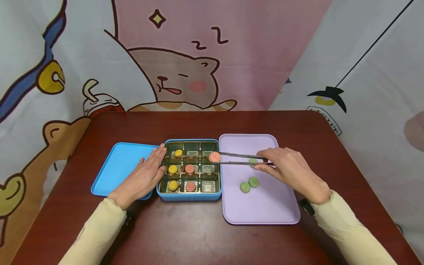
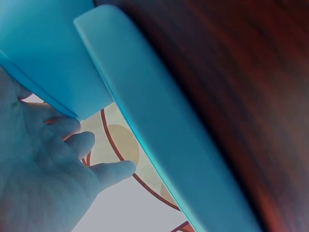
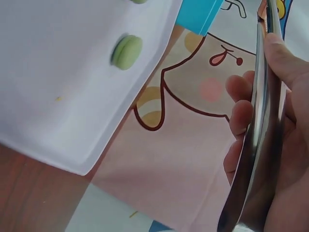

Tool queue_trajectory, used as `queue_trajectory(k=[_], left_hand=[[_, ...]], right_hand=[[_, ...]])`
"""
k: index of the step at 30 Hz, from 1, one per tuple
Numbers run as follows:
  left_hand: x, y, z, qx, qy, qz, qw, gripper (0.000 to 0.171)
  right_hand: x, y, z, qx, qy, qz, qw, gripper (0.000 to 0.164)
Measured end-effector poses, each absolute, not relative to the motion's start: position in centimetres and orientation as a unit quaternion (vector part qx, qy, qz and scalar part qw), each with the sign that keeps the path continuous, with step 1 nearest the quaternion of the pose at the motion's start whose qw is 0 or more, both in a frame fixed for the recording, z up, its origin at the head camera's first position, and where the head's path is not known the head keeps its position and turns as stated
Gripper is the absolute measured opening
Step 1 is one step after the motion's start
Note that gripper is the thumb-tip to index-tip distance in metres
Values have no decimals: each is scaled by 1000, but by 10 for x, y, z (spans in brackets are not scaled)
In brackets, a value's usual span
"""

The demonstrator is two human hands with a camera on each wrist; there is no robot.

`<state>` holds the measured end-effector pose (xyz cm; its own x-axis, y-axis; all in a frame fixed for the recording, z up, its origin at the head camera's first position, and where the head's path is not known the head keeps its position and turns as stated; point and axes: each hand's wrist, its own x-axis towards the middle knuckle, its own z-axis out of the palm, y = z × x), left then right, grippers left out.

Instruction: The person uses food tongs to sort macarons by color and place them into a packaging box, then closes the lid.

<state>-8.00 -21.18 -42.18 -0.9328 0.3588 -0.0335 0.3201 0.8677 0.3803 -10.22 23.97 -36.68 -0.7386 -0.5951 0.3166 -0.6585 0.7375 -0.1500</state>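
My right hand (image 1: 291, 171) grips metal tongs (image 1: 240, 163), their tips pinching a pink macaron (image 1: 215, 157) above the right column of a blue box (image 1: 188, 197). The box has a gold divided insert. Yellow macarons (image 1: 173, 186) occupy its left column, the back one looking smaller or partly hidden. Two pink macarons (image 1: 190, 187) lie in the middle column's middle and front compartments. My left hand (image 1: 142, 178) has its fingers extended against the box's left side. In the right wrist view the tongs (image 3: 263, 145) run along the palm, with the fingers bent around them.
Green macarons (image 1: 245, 187) lie on a lilac tray (image 1: 261, 213) right of the box, one partly behind the tongs. A blue lid (image 1: 116, 173) lies to the left, partly under my left forearm and hand. A cartoon curtain (image 1: 265, 48) hangs behind the brown table (image 1: 185, 235).
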Motion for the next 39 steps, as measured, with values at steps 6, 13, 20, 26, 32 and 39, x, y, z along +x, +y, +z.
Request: queue_trajectory(k=[6,13,20,26,32,39], left_hand=[[-81,-212,-423,170,966,187,53,65],[-81,-212,-423,175,966,184,47,64],[-80,-212,-423,177,966,183,39,63],[-80,-211,-423,177,966,184,37,63],[-80,-211,-423,178,967,181,34,63],[-80,-211,-423,176,967,178,38,64]], right_hand=[[-110,225,-364,335,-924,131,131,35],[-113,213,-364,336,-924,135,124,35],[-119,202,-363,339,-921,139,132,35],[-125,194,-367,340,-922,134,130,37],[-130,188,-367,345,-920,131,132,33],[-137,180,-366,346,-922,121,127,32]])
